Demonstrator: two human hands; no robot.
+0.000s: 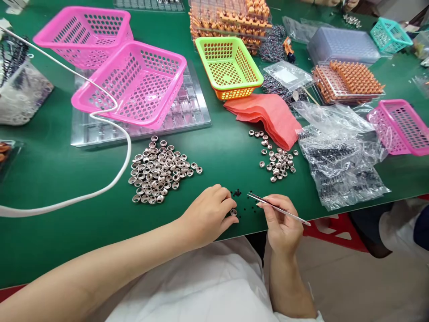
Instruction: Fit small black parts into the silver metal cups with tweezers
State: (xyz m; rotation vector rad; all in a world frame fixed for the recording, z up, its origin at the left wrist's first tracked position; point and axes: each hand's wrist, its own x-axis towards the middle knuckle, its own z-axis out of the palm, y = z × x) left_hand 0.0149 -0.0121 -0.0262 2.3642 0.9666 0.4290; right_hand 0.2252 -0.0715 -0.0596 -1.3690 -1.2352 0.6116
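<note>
Near the table's front edge, my left hand (208, 213) pinches a small round metal cup (233, 213) between thumb and fingers. My right hand (284, 222) is closed on a pair of tweezers (279, 209), whose tips point left towards a little cluster of tiny black parts (237, 192). More black specks lie scattered between the two hands. Whether the tweezer tips grip anything is too small to tell. Beyond my left hand spreads a large pile of the same metal cups (157, 172). A smaller group of cups (279, 163) lies beyond my right hand.
Pink baskets (161, 117) rest at the back left, with a white cable (129, 152) running across. A green basket (231, 82) stands at the back beside red cloth (264, 114). Clear plastic bags (345, 170) lie to the right. Another person's hand (350, 4) shows at the far edge.
</note>
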